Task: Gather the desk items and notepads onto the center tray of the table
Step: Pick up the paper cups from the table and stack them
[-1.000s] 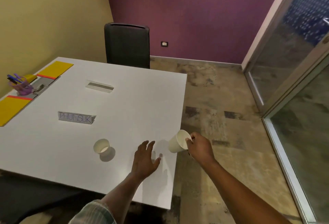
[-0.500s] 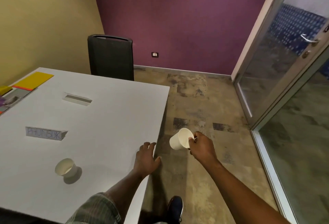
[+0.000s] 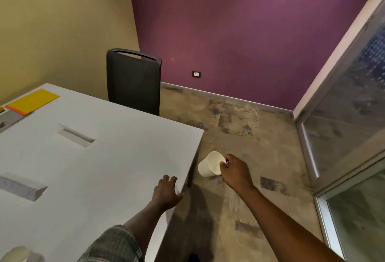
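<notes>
Cup [image 3: 209,167] first: white paper, tipped on a slant, it hangs just off the right edge of the table [image 3: 108,174], above the floor. Our right hand [image 3: 236,172] pinches it at the rim. Our left hand [image 3: 166,192] rests on the tabletop by that same edge, fingers loose, holding nothing. The grey tray [image 3: 9,117] sits far left, half out of view, with a yellow notepad [image 3: 34,100] just beside its far end. We judge the carry to be the step in hand: swing the cup left over the table, level it, and keep the pinch light so the thin wall does not buckle. Two folded cards [image 3: 76,135] lie between, so we should pass above them. A second cup [image 3: 15,254] at near left suits the free hand.
</notes>
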### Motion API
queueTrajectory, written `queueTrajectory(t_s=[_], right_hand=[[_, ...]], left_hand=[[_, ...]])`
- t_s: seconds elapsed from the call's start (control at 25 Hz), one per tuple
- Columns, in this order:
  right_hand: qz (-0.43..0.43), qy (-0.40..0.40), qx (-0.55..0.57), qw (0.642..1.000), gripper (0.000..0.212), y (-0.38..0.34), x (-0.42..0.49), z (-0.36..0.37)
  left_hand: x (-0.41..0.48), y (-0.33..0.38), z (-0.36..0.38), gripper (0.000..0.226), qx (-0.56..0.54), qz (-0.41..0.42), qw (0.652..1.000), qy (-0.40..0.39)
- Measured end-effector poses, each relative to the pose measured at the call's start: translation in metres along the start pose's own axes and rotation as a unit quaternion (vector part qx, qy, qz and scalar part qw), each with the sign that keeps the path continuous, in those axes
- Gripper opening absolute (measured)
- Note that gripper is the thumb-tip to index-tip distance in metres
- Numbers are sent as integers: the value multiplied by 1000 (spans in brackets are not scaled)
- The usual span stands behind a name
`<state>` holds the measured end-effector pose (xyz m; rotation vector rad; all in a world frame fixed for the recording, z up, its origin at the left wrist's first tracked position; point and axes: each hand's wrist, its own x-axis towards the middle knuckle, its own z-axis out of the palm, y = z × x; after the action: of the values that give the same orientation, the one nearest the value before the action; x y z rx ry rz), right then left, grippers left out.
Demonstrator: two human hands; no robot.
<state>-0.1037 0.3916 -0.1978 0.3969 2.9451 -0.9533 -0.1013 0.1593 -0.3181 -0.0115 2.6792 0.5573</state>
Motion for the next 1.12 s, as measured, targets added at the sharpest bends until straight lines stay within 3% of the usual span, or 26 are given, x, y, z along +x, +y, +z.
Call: queueTrajectory(t_s=[0.28, 0.64, 0.96, 1.12], right_hand=[[-16, -34, -14, 999, 21, -11, 129, 0], [-114, -143, 2, 983, 14, -26, 299, 16], [-236, -216, -49, 946, 22, -47, 448, 4], [-272, -238, -51, 931, 14, -70, 487, 8]], left_hand=[[104, 23, -35, 87, 4, -61, 996, -57], [227, 49, -53, 97, -33, -191, 978, -75], [285, 103, -54, 89, -68, -336, 935, -85], [298, 107, -68, 63, -95, -352, 928, -79]])
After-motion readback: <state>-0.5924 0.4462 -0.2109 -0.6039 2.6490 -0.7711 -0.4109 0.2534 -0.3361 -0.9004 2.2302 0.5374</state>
